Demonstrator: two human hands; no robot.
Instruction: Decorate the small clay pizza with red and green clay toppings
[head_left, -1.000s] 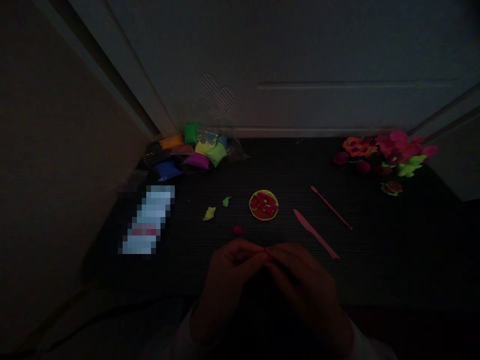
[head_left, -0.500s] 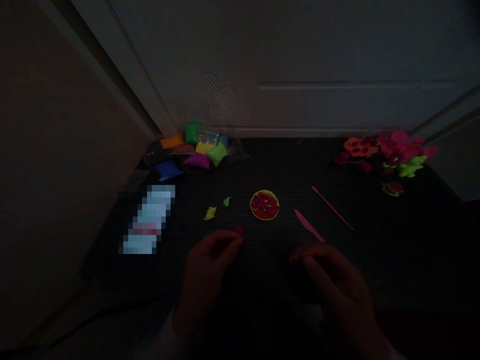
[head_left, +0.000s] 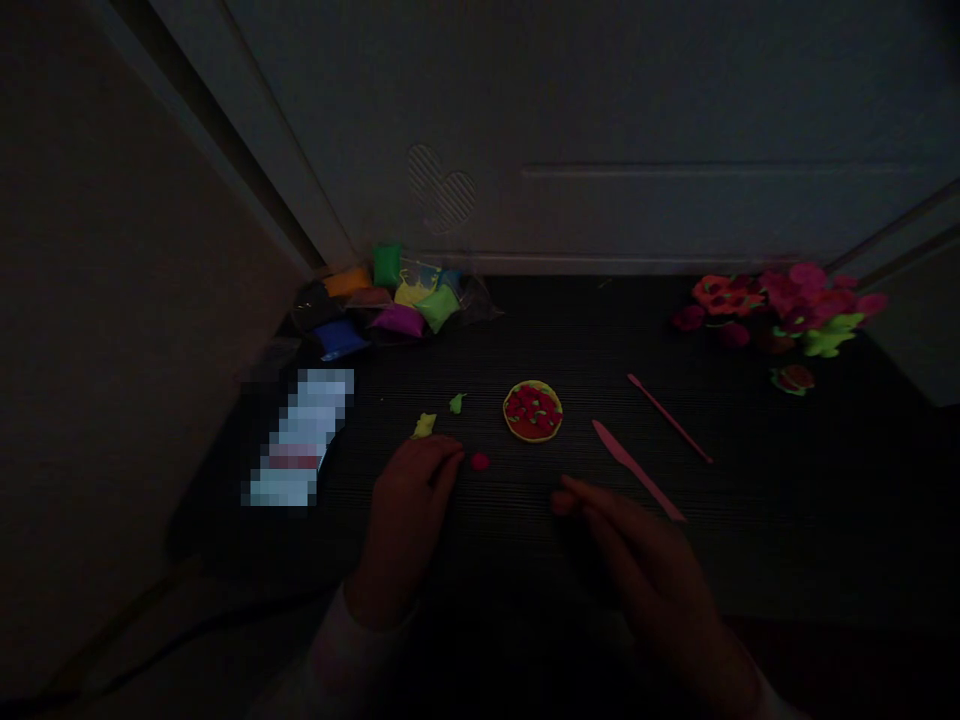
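Observation:
My left hand [head_left: 411, 510] hovers over the dark table with thumb and fingers closed together, and nothing shows in them. Just right of its fingertips lies a small red lump of clay [head_left: 480, 461]. My right hand [head_left: 637, 550] is closed in a pinch near the table's middle; what its fingertips hold, if anything, is too dark to make out. Between and beyond the hands sits a round clay pizza [head_left: 532, 411] with a yellow rim and red and green bits. A yellow clay scrap [head_left: 424, 425] and a green clay scrap [head_left: 457, 403] lie beyond my left hand.
A pink plastic knife [head_left: 637, 470] and a thin pink modelling stick [head_left: 670, 418] lie to the right. Colored clay packets [head_left: 397, 320] sit back left, above a lit phone [head_left: 300, 440]. Finished clay figures [head_left: 795, 300] cluster back right, against the white panel [head_left: 600, 220].
My left hand has let go of the red clay lump, leaving it on the table, and drawn back left. My right hand has shifted left, uncovering the knife's handle.

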